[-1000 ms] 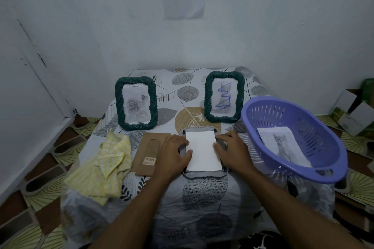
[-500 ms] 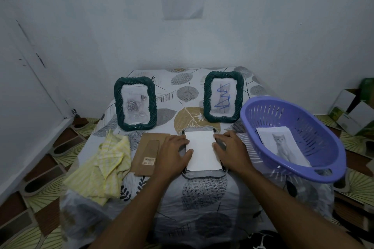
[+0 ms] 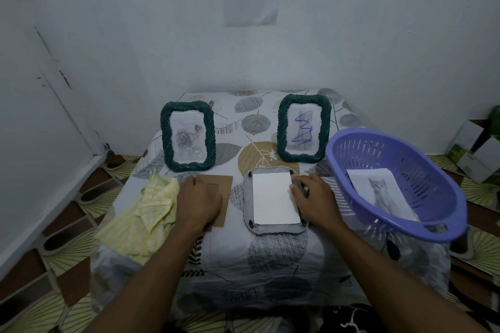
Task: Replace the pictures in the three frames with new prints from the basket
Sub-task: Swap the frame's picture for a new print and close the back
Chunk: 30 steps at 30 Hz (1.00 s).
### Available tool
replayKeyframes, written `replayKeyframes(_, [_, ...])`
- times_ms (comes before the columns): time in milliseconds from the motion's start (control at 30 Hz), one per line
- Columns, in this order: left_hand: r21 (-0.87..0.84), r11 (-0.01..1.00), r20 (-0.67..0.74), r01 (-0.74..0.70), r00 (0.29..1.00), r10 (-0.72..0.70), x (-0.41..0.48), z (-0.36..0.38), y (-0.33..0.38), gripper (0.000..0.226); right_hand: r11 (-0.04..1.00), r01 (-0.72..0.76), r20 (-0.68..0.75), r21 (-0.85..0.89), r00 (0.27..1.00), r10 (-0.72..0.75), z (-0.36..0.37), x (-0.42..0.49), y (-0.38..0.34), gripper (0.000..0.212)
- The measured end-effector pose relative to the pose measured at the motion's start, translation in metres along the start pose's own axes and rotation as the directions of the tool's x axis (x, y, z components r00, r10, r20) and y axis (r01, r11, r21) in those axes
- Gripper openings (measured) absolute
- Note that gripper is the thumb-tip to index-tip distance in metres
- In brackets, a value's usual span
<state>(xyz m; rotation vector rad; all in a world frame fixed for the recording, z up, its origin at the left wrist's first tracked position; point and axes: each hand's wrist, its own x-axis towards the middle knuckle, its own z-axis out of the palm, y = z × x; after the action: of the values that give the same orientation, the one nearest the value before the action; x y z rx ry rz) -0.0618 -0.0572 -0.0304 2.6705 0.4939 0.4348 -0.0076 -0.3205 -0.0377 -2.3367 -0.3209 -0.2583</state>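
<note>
Your left hand (image 3: pixel 198 201) is lying palm-down over the brown backing board (image 3: pixel 227 192) beside the yellow cloth (image 3: pixel 151 213). I cannot tell whether its fingers are hooking the far edge or only resting there. Your right hand (image 3: pixel 315 200) is gripping nothing; its bent fingertips are pressing the right edge of the white print (image 3: pixel 274 199).

That print is sitting blank side up inside the face-down frame (image 3: pixel 276 230) in the middle of the table (image 3: pixel 270 257), square to the opening, with the corner tabs showing around it. Keep that pressure on while you are lifting the board — paper this light is likely to skate. Bring the board across low and flat, line it up with the recess, then lower it before you ease the right fingers out.

Two green frames (image 3: pixel 209 140) (image 3: pixel 281 130) are standing upright behind, and a cat print (image 3: pixel 380 193) is waiting in the purple basket (image 3: pixel 384 154).
</note>
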Motion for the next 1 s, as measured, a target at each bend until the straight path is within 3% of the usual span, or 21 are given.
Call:
replayKeyframes(67, [-0.071, 0.997, 0.007, 0.008, 1.000, -0.008, -0.003, -0.005, 0.003, 0.021, 1.000, 0.006, -0.008, 0.006, 1.000, -0.006, -0.001, -0.001, -0.001, 0.029])
replayKeyframes(167, [-0.193, 0.980, 0.023, 0.049, 0.999, -0.045, -0.002, -0.011, 0.009, 0.030, 1.000, 0.016, -0.014, 0.017, 1.000, -0.016, -0.003, -0.003, -0.004, 0.026])
replayKeyframes(333, [-0.255, 0.962, -0.043, 0.100, 0.992, -0.115, 0.000, -0.030, 0.026, 0.034, 0.997, -0.011, 0.029, 0.076, 1.000, 0.009, -0.007, 0.003, -0.005, 0.026])
replayKeyframes(467, [-0.314, 0.945, -0.067, 0.093, 0.990, -0.120, 0.002, -0.039, 0.054, 0.031, 0.994, 0.092, -0.006, 0.063, 0.996, -0.092, -0.015, 0.012, -0.022, 0.026])
replayKeyframes(600, [-0.365, 0.928, 0.004, 0.074, 0.997, -0.078, -0.002, -0.029, 0.091, 0.035, 0.899, -0.109, 0.145, 0.424, 0.988, 0.051, -0.017, 0.019, -0.053, 0.041])
replayKeyframes(700, [-0.459, 0.888, 0.071, 0.037, 0.997, -0.005, -0.002, -0.016, 0.097, 0.035, 0.842, -0.190, 0.163, 0.505, 0.979, 0.123, -0.021, 0.020, -0.057, 0.043])
replayKeyframes(800, [-0.597, 0.802, 0.079, 0.000, 0.995, 0.058, -0.004, -0.013, 0.086, 0.022, 0.840, -0.226, 0.171, 0.494, 0.972, 0.161, -0.026, 0.020, -0.046, 0.041])
replayKeyframes(1000, [-0.614, 0.789, 0.129, -0.040, 0.980, 0.150, -0.013, -0.010, 0.070, 0.042, 0.912, -0.200, 0.167, 0.357, 0.975, 0.149, -0.021, 0.017, -0.032, 0.045])
